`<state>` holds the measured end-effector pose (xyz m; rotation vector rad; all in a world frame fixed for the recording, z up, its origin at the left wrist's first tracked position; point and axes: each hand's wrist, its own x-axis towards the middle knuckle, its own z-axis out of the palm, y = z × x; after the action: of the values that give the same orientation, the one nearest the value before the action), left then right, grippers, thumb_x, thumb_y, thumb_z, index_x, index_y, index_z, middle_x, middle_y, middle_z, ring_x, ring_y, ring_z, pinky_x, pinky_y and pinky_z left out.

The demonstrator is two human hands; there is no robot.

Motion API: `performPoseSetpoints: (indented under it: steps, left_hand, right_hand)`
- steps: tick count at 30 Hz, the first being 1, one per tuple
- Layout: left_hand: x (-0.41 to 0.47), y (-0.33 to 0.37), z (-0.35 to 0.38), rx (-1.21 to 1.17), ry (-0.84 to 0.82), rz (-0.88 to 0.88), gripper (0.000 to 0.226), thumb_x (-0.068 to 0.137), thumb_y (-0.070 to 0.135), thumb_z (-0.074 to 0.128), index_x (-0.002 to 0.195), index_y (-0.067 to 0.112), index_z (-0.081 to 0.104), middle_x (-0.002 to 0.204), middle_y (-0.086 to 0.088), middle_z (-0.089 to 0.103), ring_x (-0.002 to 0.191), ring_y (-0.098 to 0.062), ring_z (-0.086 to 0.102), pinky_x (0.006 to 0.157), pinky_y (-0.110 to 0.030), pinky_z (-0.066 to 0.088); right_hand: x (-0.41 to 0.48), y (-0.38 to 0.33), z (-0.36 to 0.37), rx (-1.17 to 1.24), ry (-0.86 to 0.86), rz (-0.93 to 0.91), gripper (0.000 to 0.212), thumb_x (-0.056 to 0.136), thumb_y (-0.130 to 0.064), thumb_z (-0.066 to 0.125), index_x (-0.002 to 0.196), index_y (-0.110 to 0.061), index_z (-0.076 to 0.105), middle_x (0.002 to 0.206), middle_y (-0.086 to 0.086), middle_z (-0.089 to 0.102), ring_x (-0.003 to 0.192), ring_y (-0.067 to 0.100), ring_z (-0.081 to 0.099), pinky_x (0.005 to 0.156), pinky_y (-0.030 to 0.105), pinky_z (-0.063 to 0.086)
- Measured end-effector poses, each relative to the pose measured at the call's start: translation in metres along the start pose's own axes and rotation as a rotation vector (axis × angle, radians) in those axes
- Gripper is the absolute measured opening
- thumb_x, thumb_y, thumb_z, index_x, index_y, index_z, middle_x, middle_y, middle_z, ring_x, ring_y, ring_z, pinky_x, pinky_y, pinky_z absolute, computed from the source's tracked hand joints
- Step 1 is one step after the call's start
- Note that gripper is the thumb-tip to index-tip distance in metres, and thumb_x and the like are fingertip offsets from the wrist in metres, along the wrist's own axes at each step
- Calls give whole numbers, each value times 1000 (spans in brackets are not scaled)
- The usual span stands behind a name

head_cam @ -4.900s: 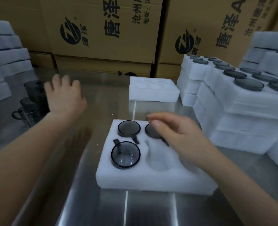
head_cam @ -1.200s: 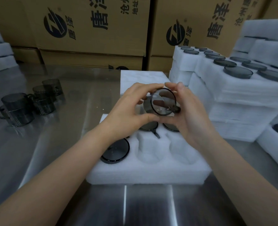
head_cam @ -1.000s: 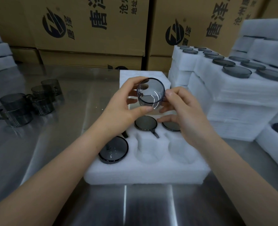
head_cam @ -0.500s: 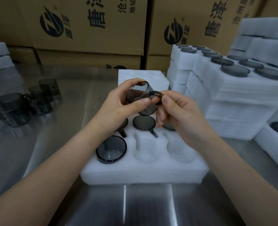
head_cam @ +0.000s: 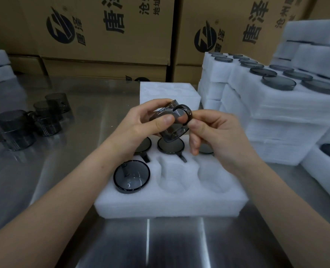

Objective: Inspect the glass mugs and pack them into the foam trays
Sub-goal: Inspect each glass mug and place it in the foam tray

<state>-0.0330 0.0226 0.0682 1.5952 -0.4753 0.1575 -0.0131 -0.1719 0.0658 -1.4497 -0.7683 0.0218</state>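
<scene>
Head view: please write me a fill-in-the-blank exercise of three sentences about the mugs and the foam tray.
1. The left hand grips the body of a glass mug, and the right hand pinches its ____.
2. In the foam tray, the front row has ____ empty pockets.
3. The loose mugs stand on the table on the person's ____ side.
Missing words: handle; two; left.

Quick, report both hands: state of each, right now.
Left hand: gripping the mug by its body.
Right hand: pinching the same mug's handle.
</scene>
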Motion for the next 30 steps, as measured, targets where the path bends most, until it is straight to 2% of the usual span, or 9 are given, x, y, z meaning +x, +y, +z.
performPoseSetpoints:
  steps: [4,9,12,14,17,22,24,27,30]
  left_hand:
    - [0,0,2,-12,-24,-4,46,77,16,63,123,8,58,107,-6,68,98,-15,65,81,-24,50]
    - [0,0,5,87,-74,-7,63,64,5,84,120,6,56,103,-6,70,98,-16,68,87,-26,52]
    - [0,-1,8,192,-99,-8,63,62,-2,86,115,7,53,110,-8,64,98,-23,68,88,-37,56]
    - [1,-2,8,198,-60,1,62,60,-4,87,109,11,52,112,-7,59,97,-25,67,90,-42,56]
    - [0,-3,6,58,34,42,56,59,-1,80,103,14,49,111,-7,54,95,-16,66,87,-33,55]
    - [0,-3,3,-15,98,102,53,63,3,80,105,14,49,99,5,64,91,-7,65,79,-20,51]
    - [0,-2,3,5,85,98,54,64,3,78,109,14,50,98,9,68,93,-10,66,81,-25,53]
    - [-1,-2,5,101,51,86,67,62,6,81,122,17,53,110,3,68,105,-15,66,94,-35,53]
    - [-2,1,6,265,-9,111,70,60,9,87,124,17,59,116,3,67,113,-12,63,100,-33,49]
  right_hand:
    - [1,-1,-2,67,-19,50,14,76,-34,75,84,-23,79,40,-2,49,39,15,49,55,22,48]
    - [2,-4,0,45,67,80,49,60,-60,78,57,-13,67,33,-3,39,34,15,36,43,22,36]
    - [0,-3,6,-39,173,46,59,66,-56,76,52,-4,53,35,-1,41,34,12,34,41,21,33]
    - [0,-2,9,-40,213,13,45,74,-56,64,58,-14,63,40,1,47,38,12,42,47,21,41]
    - [2,-3,6,-17,239,-8,17,86,-40,62,88,-27,72,56,-1,54,51,14,53,58,25,50]
    - [4,2,1,-17,64,126,54,78,-46,70,129,-37,56,110,6,65,84,22,70,68,36,56]
    - [3,1,2,15,25,112,56,76,-44,72,129,-36,57,115,9,65,81,26,70,65,34,56]
    - [2,1,3,63,57,79,44,74,-31,78,116,-29,63,104,-2,68,67,28,68,54,33,55]
    - [1,-1,6,0,116,60,36,73,-23,77,103,-16,57,91,-13,68,60,24,67,45,30,53]
